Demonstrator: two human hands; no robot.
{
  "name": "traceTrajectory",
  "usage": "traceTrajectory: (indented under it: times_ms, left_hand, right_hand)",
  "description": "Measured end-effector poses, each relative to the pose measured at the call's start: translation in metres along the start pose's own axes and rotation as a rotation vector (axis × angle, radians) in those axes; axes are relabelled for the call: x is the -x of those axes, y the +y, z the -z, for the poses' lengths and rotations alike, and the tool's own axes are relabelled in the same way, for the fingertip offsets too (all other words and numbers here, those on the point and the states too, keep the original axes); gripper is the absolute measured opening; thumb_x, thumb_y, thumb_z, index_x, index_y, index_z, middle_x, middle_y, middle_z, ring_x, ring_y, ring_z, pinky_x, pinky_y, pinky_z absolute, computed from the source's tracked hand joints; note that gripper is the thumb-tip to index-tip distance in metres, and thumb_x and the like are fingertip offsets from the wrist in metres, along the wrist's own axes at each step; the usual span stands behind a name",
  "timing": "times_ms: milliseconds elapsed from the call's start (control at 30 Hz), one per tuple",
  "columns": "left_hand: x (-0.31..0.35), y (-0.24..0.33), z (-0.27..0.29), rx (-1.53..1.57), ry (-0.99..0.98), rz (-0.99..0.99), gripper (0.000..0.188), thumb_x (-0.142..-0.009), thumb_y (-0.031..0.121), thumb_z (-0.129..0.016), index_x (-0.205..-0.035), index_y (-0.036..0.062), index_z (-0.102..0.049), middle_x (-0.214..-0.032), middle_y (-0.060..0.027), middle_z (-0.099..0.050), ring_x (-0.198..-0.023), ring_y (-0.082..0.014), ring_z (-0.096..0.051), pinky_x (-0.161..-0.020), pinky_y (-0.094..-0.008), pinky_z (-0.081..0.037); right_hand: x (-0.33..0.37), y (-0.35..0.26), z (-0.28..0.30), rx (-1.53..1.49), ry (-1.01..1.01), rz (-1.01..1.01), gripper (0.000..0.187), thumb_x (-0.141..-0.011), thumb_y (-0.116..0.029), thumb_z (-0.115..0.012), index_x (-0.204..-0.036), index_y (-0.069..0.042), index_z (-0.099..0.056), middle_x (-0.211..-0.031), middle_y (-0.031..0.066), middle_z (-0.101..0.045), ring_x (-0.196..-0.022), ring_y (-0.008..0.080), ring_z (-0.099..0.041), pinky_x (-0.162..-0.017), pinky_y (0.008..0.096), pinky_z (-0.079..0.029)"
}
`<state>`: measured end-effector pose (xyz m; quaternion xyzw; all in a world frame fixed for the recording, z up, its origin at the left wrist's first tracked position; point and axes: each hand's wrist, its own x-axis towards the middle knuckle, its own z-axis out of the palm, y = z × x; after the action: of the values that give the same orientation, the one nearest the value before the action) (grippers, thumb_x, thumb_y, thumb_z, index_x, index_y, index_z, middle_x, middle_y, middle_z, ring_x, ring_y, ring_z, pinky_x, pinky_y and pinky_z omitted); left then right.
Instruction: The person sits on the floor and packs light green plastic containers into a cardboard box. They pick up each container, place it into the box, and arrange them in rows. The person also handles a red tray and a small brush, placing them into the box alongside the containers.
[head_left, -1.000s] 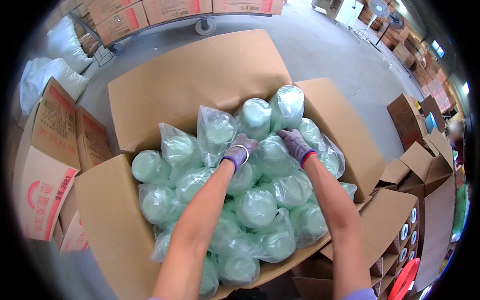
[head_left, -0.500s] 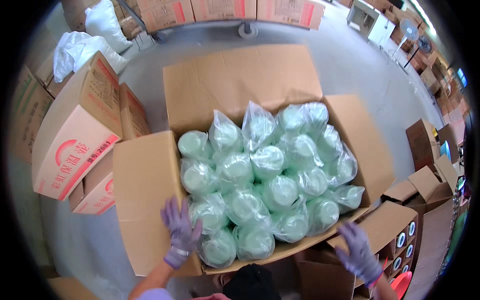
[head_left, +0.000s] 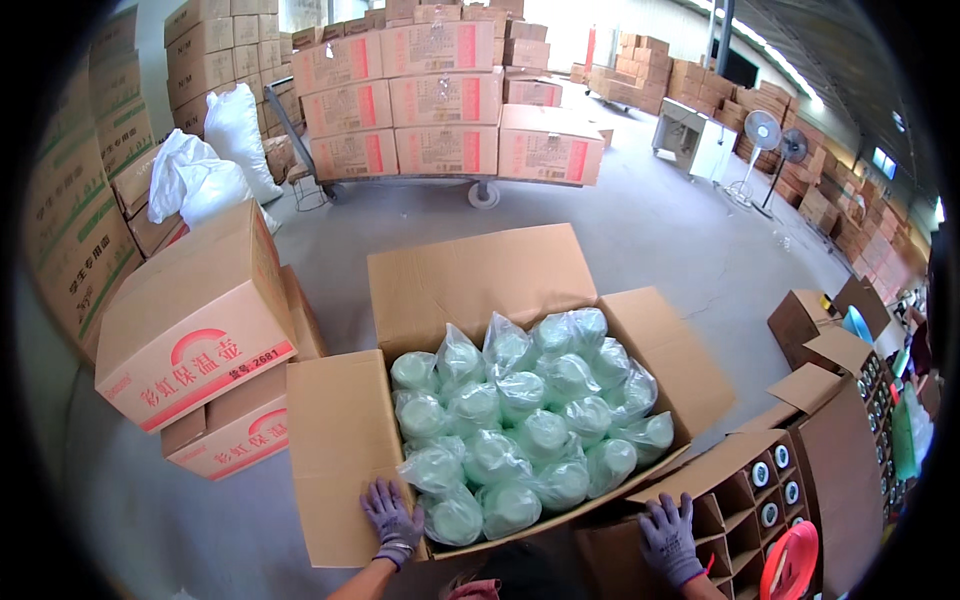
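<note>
Roughly two dozen pale green bagged items fill the open carton, heaped level with its rim, on the grey floor directly below me. I see the left hand, gloved, flat with fingers spread on the near-left flap; it holds nothing. Right hand, gloved, fingers spread, rests at the near-right rim against the divider box; also empty.

Risks, as I judge them: bags stand proud of the rim, so folding a flap could pinch or burst plastic. A slack bag top could snag a glove. Tilting the carton would spill the outer rows.

Room: stacked printed boxes sit just beside the left flap, leaving little swing there. Divider box touches the right near corner. Far flap lies open toward bare floor, with a loaded cart well apart beyond.
</note>
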<state>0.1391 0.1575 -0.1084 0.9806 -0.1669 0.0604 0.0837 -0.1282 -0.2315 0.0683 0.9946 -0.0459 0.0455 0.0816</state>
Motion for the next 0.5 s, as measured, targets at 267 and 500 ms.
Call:
traceTrajectory:
  times_ms: [267, 500]
  left_hand:
    - [-0.006, 0.001, -0.017, -0.087, 0.01, 0.02, 0.081, -0.083, 0.051, -0.05, -0.142, -0.0013, -0.03, -0.149, -0.0216, -0.026, -0.14, -0.0387, -0.016, -0.112, -0.0586, -0.003]
    - [-0.004, 0.01, 0.005, -0.335, -0.142, 0.115, 0.077, -0.088, 0.056, -0.044, -0.147, 0.0091, -0.027, -0.153, -0.0097, -0.023, -0.141, -0.0285, -0.021, -0.109, -0.0516, -0.019]
  right_hand:
    - [0.012, 0.016, -0.015, -0.252, 0.245, -0.385, 0.056, -0.07, -0.021, -0.07, -0.122, -0.012, -0.051, -0.132, 0.0148, -0.045, -0.122, 0.0381, -0.041, -0.101, 0.0542, -0.032]
    - [0.015, 0.0, -0.016, -0.054, 0.311, -0.419, 0.053, -0.064, -0.028, -0.071, -0.112, -0.011, -0.057, -0.123, 0.0132, -0.048, -0.122, 0.0355, -0.04, -0.1, 0.0558, -0.032]
